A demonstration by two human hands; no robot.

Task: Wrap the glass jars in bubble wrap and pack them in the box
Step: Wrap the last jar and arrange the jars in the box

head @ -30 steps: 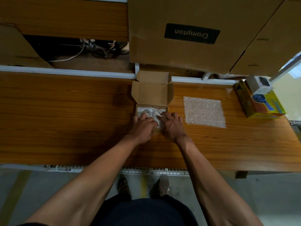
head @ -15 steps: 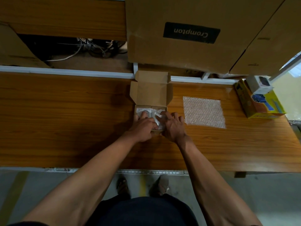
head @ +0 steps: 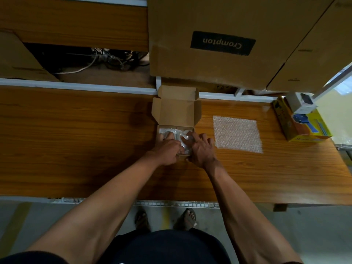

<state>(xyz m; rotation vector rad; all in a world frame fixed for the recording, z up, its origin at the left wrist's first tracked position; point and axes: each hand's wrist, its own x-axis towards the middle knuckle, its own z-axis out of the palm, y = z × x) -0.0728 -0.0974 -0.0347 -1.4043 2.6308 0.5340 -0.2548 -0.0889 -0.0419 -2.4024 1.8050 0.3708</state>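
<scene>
At the far left, behind my wooden table [head: 66, 145], a cardboard panel [head: 17, 58] leans beside a dark gap full of tangled cables [head: 106, 60]. The left stretch of the table is plain wood grain.

Near the middle sits the small cardboard box [head: 177, 113], its lid flaps standing open toward the back edge. Inside it lie the bubble-wrapped jars [head: 181, 136], clear plastic bundles packed side by side, filling the tray.

My left hand [head: 167, 149] is on the near left part of the box, fingers curled down and pressing onto the wrapped bundle there; whether it truly grips the wrap or only pushes on it, I cannot tell. My right hand [head: 202, 149] is right beside it, touching the box's near right corner, fingers spread and bent over the wrapping on that side, resting on it with nothing clenched.

Just to the right of the box, apart from it, a spare sheet of bubble wrap [head: 237, 133] lies flat on the table. Behind, a large carton [head: 219, 42] printed "Crompton" stands upside down to me. At the far right edge a yellow box [head: 302, 126] with a small white box [head: 299, 102] on top sits near the table's corner.
</scene>
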